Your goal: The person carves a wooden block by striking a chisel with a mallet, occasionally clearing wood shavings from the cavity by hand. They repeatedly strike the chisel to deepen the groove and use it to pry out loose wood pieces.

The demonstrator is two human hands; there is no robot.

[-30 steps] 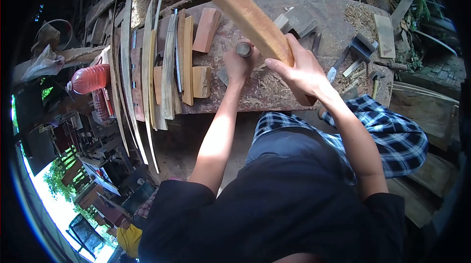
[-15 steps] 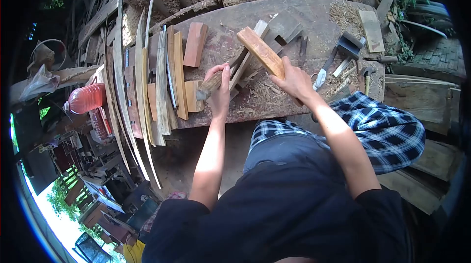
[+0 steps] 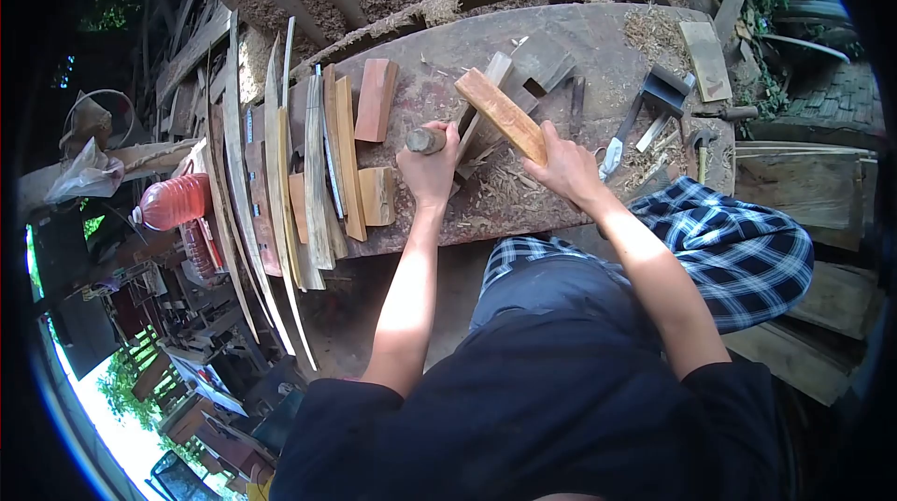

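My left hand [image 3: 431, 172] is closed round the wooden handle of a chisel [image 3: 425, 140], whose round butt end faces up toward me. Most of its blade is hidden by the hand and the wood. To its right, my right hand [image 3: 568, 171] grips a thick reddish-brown wooden block [image 3: 503, 114] near its lower end, with the other end slanting up and left. Beneath the block lies a pale wood strip [image 3: 498, 68], partly covered. Beside it is a greyish board [image 3: 545, 60] with a dark square hole.
Several strips and blocks [image 3: 348, 160] line the bench's left side. On the right are a hand plane [image 3: 665, 92], a hammer [image 3: 701, 153] and a pale board [image 3: 705, 62]. Shavings [image 3: 514, 178] litter the bench [image 3: 411, 45]. A pink bottle [image 3: 174, 202] hangs at left.
My left hand has moved up and right, and the chisel handle has tipped so its butt end points toward me. The wooden block has shifted slightly in my right hand's grip.
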